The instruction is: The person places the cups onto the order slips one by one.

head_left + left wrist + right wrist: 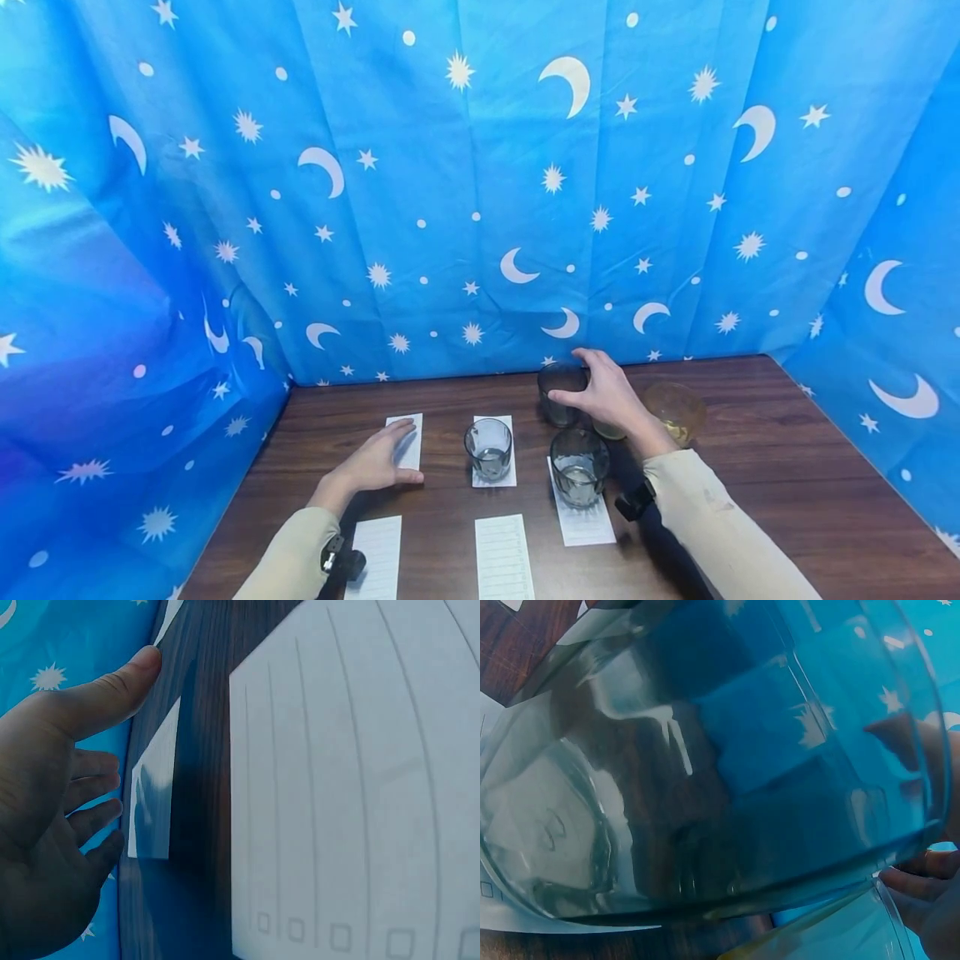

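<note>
Head view: dark glass (558, 379), upright, mouth up, in fingers of right hand (613, 400); left hand (371, 463) wide.

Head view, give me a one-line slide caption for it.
Left hand by a paper, right hand at a dark glass, two nearer glasses on papers.

In front of me, a blue cloth backdrop (517, 167), vertically creased, fills the upper frame and descends along both sides; its pale print comprises crescent moons (580, 83), stars (459, 72) and dots (408, 38). Across the lower frame I see a dark brown, wood-grained table (795, 467), its far edge against the cloth.
</note>
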The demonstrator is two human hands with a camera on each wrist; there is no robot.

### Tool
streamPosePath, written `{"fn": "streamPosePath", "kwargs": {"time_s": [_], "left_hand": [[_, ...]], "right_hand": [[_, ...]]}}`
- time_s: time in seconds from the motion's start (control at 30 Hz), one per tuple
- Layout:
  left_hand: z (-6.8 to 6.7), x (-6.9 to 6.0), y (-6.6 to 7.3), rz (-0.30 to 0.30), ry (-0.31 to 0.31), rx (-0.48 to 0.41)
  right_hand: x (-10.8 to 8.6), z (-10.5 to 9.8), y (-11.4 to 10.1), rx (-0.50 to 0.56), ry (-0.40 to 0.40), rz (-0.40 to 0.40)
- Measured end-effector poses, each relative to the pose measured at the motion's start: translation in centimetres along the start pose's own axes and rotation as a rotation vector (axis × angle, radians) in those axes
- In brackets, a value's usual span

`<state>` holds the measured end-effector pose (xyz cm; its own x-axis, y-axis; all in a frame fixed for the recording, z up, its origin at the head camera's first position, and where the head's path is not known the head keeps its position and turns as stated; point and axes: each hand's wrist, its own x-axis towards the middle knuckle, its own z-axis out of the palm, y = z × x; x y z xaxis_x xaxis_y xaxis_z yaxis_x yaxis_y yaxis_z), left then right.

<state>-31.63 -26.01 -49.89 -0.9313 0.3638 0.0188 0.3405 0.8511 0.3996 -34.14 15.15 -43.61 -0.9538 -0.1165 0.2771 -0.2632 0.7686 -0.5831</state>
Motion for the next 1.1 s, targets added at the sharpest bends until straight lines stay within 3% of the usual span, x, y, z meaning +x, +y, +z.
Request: {"fn": "streamPosePath", "kwargs": {"time_s": [0.4, 1.1], "left_hand": [[-0.1, -0.3, -1.5, -0.021, 0.032, 0.000], [-0.1, -0.4, -2.8, -0.095, 0.049, -0.022]], "right_hand": [[0.9, 0.5, -0.3, -0.011, -0.044, -0.029], [1.6, 1.4, -0.6, -0.075, -0.076, 0.017]]}}
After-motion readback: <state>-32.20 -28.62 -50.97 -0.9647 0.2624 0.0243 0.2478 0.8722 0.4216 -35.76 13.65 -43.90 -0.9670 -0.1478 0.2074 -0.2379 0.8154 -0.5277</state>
